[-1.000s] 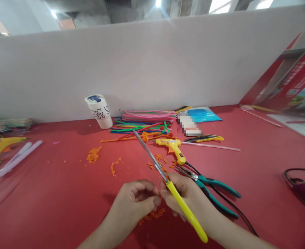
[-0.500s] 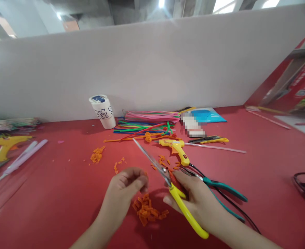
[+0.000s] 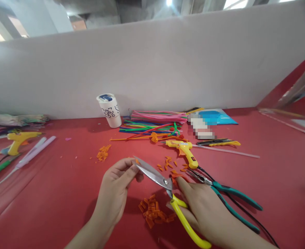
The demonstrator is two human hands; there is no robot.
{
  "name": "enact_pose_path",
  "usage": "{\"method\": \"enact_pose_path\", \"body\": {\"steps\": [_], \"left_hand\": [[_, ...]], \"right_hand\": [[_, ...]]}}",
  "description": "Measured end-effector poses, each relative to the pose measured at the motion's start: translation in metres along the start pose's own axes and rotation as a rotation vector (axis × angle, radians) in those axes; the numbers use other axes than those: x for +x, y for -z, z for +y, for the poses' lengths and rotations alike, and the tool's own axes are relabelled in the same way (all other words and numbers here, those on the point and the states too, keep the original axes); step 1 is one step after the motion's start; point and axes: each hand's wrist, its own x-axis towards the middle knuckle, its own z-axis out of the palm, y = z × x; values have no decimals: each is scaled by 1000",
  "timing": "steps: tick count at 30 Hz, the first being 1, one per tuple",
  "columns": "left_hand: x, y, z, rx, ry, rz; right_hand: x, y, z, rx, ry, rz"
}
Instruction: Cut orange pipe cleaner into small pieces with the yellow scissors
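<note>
My right hand (image 3: 197,202) grips a pair of scissors (image 3: 154,174) with yellow and orange-red handles. Their blades point up and to the left, with the tips at my left fingertips. Pinched between the thumb and index finger of my left hand (image 3: 119,183) is a small orange piece (image 3: 137,161), mostly covered by fingers and blade. Below the blades lies a pile of short orange strips (image 3: 153,211). Smaller pointed orange bits (image 3: 168,162) are scattered beyond the scissors, and a heap of orange shavings (image 3: 104,153) sits farther left.
A yellow glue gun (image 3: 183,150) and green-handled pliers (image 3: 235,195) lie to the right, near a utility knife (image 3: 218,142). Colourful pipe cleaners (image 3: 157,117) and a white tumbler (image 3: 110,110) stand along the white partition (image 3: 152,65). Another glue gun (image 3: 18,140) lies left.
The scissors have come down and left, bringing their tips to my left fingertips. My left hand has lifted slightly, away from the strip pile. The whole view has shifted a little.
</note>
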Motion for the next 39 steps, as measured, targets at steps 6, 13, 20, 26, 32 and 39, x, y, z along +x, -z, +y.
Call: {"method": "enact_pose_path", "body": {"steps": [6, 13, 20, 26, 32, 39], "left_hand": [[-1, 0, 0, -5, -1, 1], [-2, -2, 1, -5, -6, 8], [-1, -2, 0, -13, -2, 0], [-1, -1, -1, -28, -8, -15], [0, 0, -3, -22, -5, -3], [-1, -2, -3, -71, 64, -68]], "right_hand": [[0, 0, -1, -42, 13, 26], [-1, 1, -2, -6, 8, 18], [1, -1, -4, -34, 7, 5], [0, -4, -3, -67, 9, 2], [1, -9, -2, -69, -4, 1], [3, 3, -6, 345, -209, -123]]}}
